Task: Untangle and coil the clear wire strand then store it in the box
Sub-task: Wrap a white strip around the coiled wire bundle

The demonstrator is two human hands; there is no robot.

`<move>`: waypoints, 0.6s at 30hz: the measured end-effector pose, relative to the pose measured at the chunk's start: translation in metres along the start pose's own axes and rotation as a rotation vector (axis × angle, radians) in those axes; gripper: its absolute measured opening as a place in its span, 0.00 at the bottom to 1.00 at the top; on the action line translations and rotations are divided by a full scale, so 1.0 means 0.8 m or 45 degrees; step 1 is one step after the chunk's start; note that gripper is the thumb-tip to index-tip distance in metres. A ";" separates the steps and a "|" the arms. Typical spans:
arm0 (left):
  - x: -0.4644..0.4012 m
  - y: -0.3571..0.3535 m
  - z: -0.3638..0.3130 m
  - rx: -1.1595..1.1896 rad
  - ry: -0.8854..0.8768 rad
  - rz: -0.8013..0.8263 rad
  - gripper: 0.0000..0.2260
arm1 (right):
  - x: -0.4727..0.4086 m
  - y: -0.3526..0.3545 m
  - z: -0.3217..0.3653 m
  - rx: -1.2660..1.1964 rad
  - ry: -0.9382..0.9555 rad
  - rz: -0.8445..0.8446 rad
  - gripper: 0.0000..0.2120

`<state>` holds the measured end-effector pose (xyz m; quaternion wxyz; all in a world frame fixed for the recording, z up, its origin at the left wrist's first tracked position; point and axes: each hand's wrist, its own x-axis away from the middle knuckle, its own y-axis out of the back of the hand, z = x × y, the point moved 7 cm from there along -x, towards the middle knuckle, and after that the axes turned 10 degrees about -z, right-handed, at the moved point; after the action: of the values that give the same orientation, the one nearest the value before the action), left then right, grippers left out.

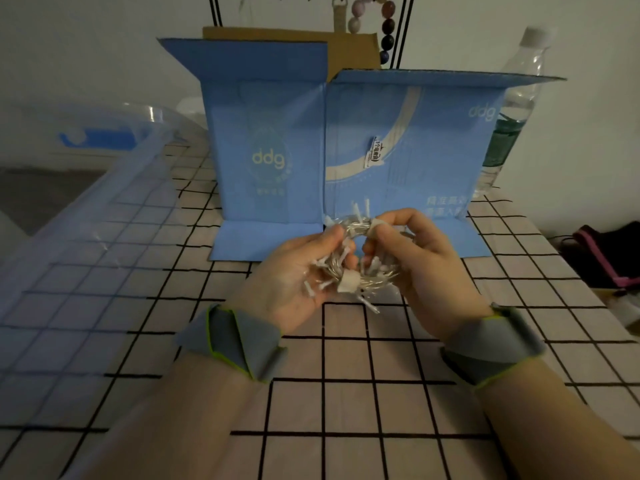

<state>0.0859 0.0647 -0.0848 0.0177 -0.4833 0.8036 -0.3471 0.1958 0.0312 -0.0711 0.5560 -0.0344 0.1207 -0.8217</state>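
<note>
hands at centre frame — left hand [298, 271] cradles the clear wire strand [353, 258] in curled fingers, right hand [415, 258] pinches its 1 o'clock edge. looks light, springy, snag-prone; best held across the taped bands. small coil, clear loops with white stubby bulbs sticking out. blue box [398, 161] stands open at 12 o'clock — beyond the hands.

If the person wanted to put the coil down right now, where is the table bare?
Bare checkered tablecloth lies between the forearms, below the wire coil held by left hand and right hand. More to the right, before the dark bag. Crowded: clear bin left, blue box and bottle behind.
</note>
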 end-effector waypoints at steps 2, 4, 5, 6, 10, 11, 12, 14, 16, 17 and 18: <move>-0.001 0.000 0.000 0.077 0.037 -0.008 0.08 | 0.001 -0.005 0.003 0.027 -0.045 0.022 0.05; 0.002 -0.003 -0.004 0.099 0.007 -0.022 0.10 | 0.004 -0.010 0.007 0.044 -0.075 0.022 0.06; 0.005 -0.004 -0.007 0.095 -0.034 -0.034 0.12 | 0.006 -0.014 0.008 0.033 -0.116 0.028 0.05; 0.008 -0.003 -0.012 0.060 -0.095 -0.069 0.13 | 0.007 -0.019 0.009 0.043 -0.157 0.031 0.05; 0.044 0.006 -0.038 -0.274 -0.359 -0.247 0.14 | 0.024 -0.044 0.026 0.198 -0.106 0.064 0.03; 0.047 0.006 -0.045 -0.410 -0.433 -0.307 0.14 | 0.025 -0.045 0.030 0.207 -0.081 0.050 0.03; 0.054 0.007 -0.054 -0.545 -0.509 -0.373 0.14 | 0.027 -0.049 0.034 0.220 -0.050 0.031 0.03; 0.072 0.009 -0.071 -0.707 -0.623 -0.449 0.12 | 0.034 -0.062 0.042 0.251 -0.018 0.015 0.04; 0.089 0.009 -0.089 -0.760 -0.697 -0.460 0.09 | 0.043 -0.079 0.050 0.213 -0.043 0.025 0.07; 0.098 0.010 -0.098 -0.785 -0.735 -0.470 0.09 | 0.047 -0.087 0.053 0.173 -0.076 0.041 0.07; 0.107 0.011 -0.109 -0.844 -0.785 -0.494 0.12 | 0.051 -0.096 0.055 0.133 -0.104 0.055 0.08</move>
<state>0.0018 0.0468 0.0022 0.0350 -0.6837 0.7234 0.0897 0.1191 0.0138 -0.0132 0.5790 -0.0363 0.0555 -0.8126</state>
